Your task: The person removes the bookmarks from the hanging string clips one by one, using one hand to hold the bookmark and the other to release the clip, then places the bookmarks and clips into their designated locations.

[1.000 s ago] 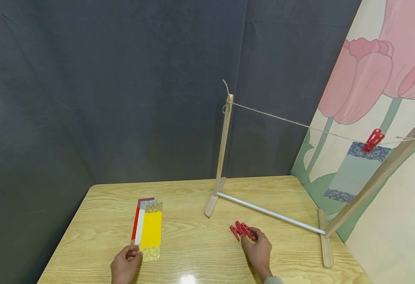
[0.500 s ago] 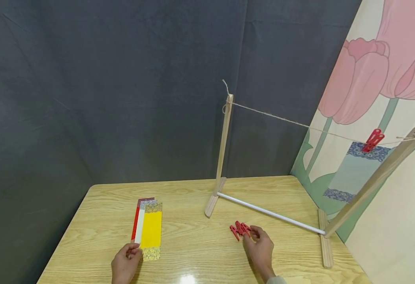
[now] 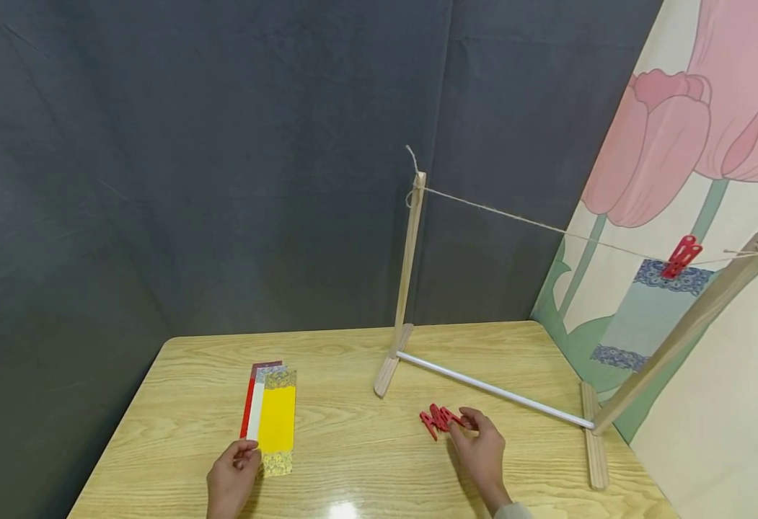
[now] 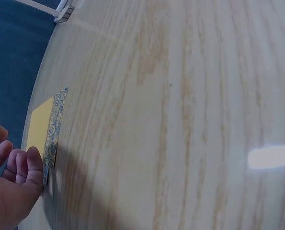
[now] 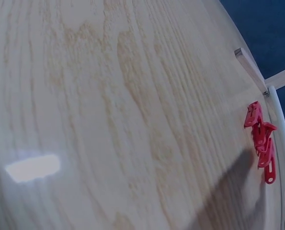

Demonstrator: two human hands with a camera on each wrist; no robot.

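Note:
My left hand (image 3: 232, 476) is at the near end of a fanned stack of paper strips, its fingers loosely bent with a gap at the thumb. Uppermost is a yellow strip (image 3: 277, 418) with patterned ends; a white strip (image 3: 255, 414) and a red strip (image 3: 247, 411) show beneath it. Fingers of the left hand (image 4: 17, 177) overlap the yellow strip in the left wrist view. My right hand (image 3: 482, 450) is beside several red clothespins (image 3: 438, 418), thumb and forefinger apart around one pin's end. In the right wrist view a gap shows between the fingertips and these clothespins (image 5: 261, 136).
A wooden stand has a left post (image 3: 411, 259), a right post (image 3: 690, 331) and a white crossbar (image 3: 495, 391) low behind the clothespins. String (image 3: 515, 216) runs between the posts. On it a red clothespin (image 3: 682, 257) holds a pale blue strip (image 3: 648, 317) with patterned ends.
My right hand has shifted slightly right, and the rightmost clothespin's end now points farther right. My left hand has edged slightly up and right. The strips stay put.

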